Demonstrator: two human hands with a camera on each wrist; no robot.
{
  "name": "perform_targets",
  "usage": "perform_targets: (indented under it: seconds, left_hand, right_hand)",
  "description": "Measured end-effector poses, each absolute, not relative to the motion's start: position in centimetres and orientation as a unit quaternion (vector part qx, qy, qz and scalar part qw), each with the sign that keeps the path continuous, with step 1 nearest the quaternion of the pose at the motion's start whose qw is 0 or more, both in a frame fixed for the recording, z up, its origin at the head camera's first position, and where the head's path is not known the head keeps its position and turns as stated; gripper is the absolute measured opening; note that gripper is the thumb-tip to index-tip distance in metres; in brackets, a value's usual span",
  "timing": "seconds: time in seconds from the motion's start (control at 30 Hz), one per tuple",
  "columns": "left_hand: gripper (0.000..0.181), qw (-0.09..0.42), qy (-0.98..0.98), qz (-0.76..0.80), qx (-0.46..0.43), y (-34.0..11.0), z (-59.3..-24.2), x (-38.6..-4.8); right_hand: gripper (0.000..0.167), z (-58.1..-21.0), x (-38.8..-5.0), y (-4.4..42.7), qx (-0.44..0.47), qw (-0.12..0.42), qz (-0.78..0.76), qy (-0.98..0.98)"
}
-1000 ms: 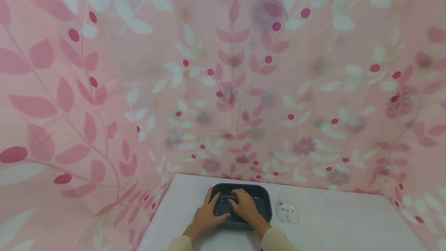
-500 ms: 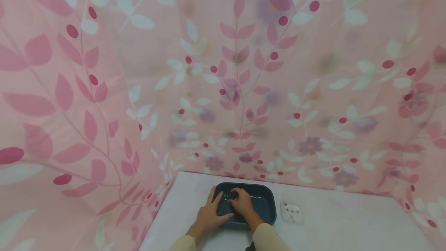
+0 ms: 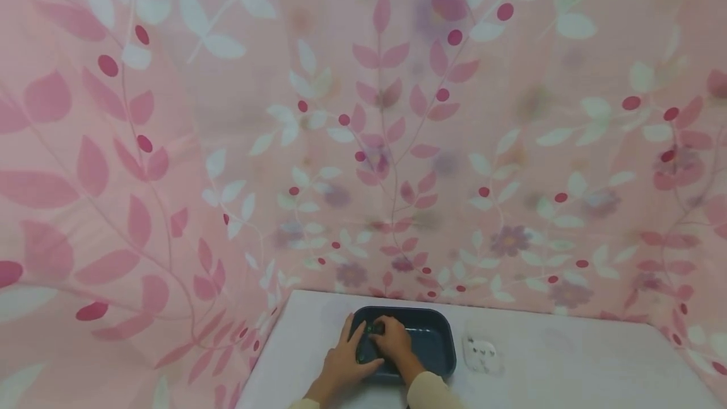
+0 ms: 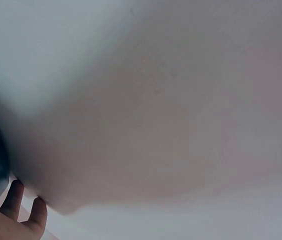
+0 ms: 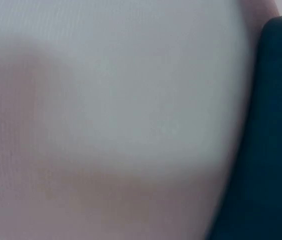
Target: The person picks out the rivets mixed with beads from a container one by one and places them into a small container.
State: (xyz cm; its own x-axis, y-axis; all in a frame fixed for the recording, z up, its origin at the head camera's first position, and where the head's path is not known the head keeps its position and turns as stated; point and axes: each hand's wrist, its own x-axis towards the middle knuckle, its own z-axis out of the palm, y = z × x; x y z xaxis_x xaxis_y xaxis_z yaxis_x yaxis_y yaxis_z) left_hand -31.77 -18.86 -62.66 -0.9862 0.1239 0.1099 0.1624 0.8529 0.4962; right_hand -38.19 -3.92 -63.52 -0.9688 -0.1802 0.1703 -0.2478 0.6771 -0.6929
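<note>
A dark blue rectangular tray (image 3: pixel 428 343) lies on the white table, its outer wall also showing in the right wrist view. My left hand (image 3: pixel 343 358) spreads over the tray's left end, fingers extended along the rim and thumb across the front. Two of its fingers (image 4: pixel 38 214) show at the lower left of the left wrist view. Inside the tray, my right hand (image 3: pixel 394 341) pinches a small dark green piece (image 3: pixel 378 328), too small to identify. Another bit of green (image 3: pixel 360 358) sits close to the left thumb. The right hand's fingertips are partly hidden.
Right of the tray lies a small clear, square-looking item (image 3: pixel 481 355) with several dark marks. Pink leaf-patterned cloth (image 3: pixel 397 207) hangs behind and at the sides of the white table (image 3: pixel 568 365).
My right hand has shifted left within the tray, toward the left hand, its fingertips drawn together around the dark green piece. The left hand stays at the tray's left end.
</note>
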Motion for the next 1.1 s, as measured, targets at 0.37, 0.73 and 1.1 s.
perform_targets:
  seconds: [0.37, 0.73, 1.1]
  left_hand:
    - [0.097, 0.021, -0.965, -0.255, -0.061, -18.49, -62.75, -31.68]
    - [0.097, 0.017, -0.964, -0.26, -0.054, -18.54, -62.6, -31.42]
    - [0.096, 0.027, -0.961, -0.268, -0.061, -18.76, -62.46, -31.48]
  right_hand:
    - [0.019, -64.14, -38.47, -4.5, 0.113, 0.068, 0.346, -0.929]
    - [0.009, -64.11, -38.34, -4.44, 0.148, 0.058, 0.321, -0.934]
    - [0.004, -64.34, -38.9, -4.31, 0.172, 0.04, 0.327, -0.929]
